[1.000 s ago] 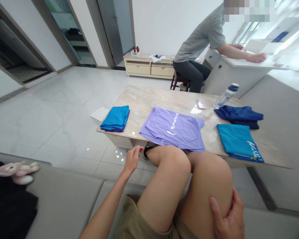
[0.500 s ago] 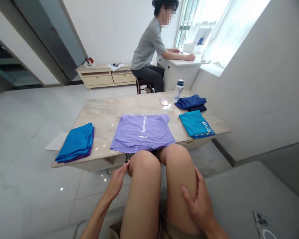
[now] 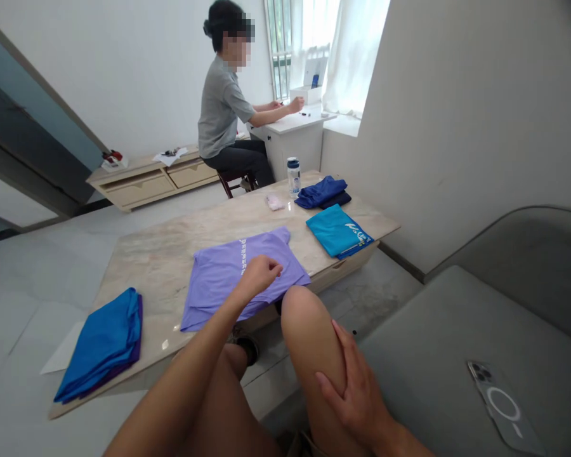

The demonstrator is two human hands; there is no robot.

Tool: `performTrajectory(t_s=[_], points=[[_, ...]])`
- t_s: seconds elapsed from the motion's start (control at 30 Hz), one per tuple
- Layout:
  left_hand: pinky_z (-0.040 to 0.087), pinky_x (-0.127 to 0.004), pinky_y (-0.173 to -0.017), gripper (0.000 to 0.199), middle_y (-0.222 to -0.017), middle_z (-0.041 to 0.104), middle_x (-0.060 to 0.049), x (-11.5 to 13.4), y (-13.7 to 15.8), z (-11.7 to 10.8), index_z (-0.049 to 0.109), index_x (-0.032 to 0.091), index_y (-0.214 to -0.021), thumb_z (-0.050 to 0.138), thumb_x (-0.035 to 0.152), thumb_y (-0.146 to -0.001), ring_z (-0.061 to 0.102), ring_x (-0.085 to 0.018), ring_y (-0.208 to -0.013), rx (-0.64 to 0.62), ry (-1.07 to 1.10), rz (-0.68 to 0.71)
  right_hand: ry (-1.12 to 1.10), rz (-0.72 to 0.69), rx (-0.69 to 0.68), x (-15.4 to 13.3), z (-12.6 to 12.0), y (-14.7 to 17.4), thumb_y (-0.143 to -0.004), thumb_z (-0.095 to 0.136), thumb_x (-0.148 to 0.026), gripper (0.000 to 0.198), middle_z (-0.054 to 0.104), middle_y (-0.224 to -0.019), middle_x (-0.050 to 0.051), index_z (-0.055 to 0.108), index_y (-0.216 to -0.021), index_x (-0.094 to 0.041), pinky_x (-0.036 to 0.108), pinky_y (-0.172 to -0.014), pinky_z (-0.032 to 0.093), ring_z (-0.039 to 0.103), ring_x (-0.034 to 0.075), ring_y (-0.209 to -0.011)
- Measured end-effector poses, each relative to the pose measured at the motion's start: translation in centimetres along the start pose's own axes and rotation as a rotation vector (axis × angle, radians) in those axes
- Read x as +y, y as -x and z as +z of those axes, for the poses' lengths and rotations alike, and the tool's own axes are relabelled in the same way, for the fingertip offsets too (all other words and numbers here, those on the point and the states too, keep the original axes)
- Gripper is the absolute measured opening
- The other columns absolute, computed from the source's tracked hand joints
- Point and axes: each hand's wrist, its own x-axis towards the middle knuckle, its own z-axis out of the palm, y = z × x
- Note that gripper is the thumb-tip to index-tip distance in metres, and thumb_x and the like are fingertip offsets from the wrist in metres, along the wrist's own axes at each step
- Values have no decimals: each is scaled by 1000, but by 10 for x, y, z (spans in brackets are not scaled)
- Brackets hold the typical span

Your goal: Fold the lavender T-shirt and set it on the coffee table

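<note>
1. Left hand (image 3: 259, 274) sits on the lavender folded T-shirt with white print (image 3: 228, 273), fingers curled and bunched at the fabric near its 3 o'clock edge. Can't tell if it's actually pinching cloth or just resting.
2. Right hand (image 3: 356, 393) lies flat on the person's right thigh, fingers spread, holding nothing.
3. Lavender shirt lies flat on the beige marble-look low surface (image 3: 171, 247), at the near edge, roughly centre, just ahead of the person's knees.
4. Stack of folded bright-blue cloth over a purple layer (image 3: 102, 346) at 9 o'clock of the lavender shirt, well apart, near the surface's corner. White sheet (image 3: 59, 355) on the floor just beside it.
5. Flat folded turquoise shirt with white lettering (image 3: 337, 230) at 2 o'clock of the lavender shirt, near the far-right corner.
6. Crumpled navy-blue garment (image 3: 322, 192) just beyond the turquoise one; clear water bottle with dark cap (image 3: 293, 175) upright just beside it at its 10 o'clock. Small pinkish item (image 3: 275, 202) near the bottle, too blurred to identify.
7. Grey phone with ring on its back (image 3: 504, 406) lies camera-side up on the grey sofa seat (image 3: 433, 343), at 3 o'clock of the right hand.
8. Another person in a grey top (image 3: 221, 108) sits at a white desk (image 3: 295, 127) by the window, hands on the desk.
</note>
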Motion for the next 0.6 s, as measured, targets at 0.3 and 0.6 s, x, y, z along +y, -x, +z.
performTrajectory(t_s=[0.3, 0.6], points=[[56, -39, -100, 54, -133, 77, -27, 38, -73, 95, 80, 11, -123, 75, 58, -97, 73, -39, -127, -49, -203, -163, -214, 137, 34, 37, -17, 6, -114, 50, -41, 48, 68, -155, 10, 55, -160, -30, 39, -112, 60, 71, 28, -134], [54, -39, -106, 23, -129, 77, -28, 5, -99, 108, 81, 11, -112, 75, 13, -89, 72, -37, -129, -77, 63, -215, -200, 304, -45, 102, 5, -152, -98, 63, -52, 34, 81, -105, 11, 76, -104, -20, 39, -85, 63, 76, 28, -93]])
